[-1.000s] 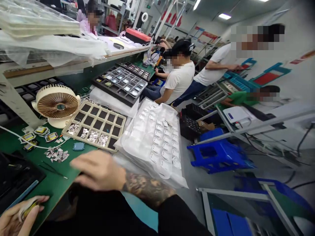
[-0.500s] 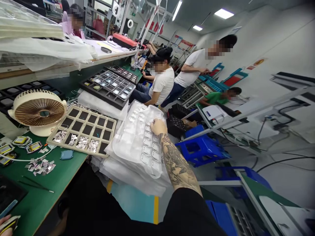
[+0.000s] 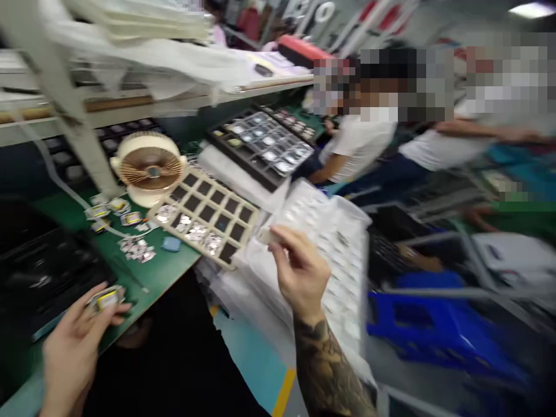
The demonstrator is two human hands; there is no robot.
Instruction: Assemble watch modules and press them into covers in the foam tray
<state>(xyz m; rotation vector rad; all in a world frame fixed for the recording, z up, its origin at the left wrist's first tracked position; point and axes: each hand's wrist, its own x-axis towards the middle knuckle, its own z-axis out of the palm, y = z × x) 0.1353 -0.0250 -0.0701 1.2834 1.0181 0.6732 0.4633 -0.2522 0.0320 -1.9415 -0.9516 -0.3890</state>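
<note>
My left hand [image 3: 80,336] grips a small silvery device with a yellow-wrapped part [image 3: 108,299], above the near end of the green bench. Fingertips of my right hand [image 3: 302,269] are pinched on a small pale flat piece [image 3: 264,234], blurred by motion. Below and beyond that hand is a translucent white tray [image 3: 347,208] with rows of small whitish parts, on a stack of similar sheets. To its left, a beige compartment tray [image 3: 207,213] has small silvery pieces in several of its dark cells.
A cream fan [image 3: 152,168] stands behind the beige tray. On the bench lie loose silvery pieces [image 3: 136,249], a blue case [image 3: 171,244], tweezers [image 3: 132,275] and several yellow-marked devices [image 3: 130,218]. A black tray [image 3: 264,145] is farther back; a person in white sits beyond it.
My right hand has left the white tray's parts and come back leftward with a small pale piece. My left hand has risen farther into view with the device. The view has swung left.
</note>
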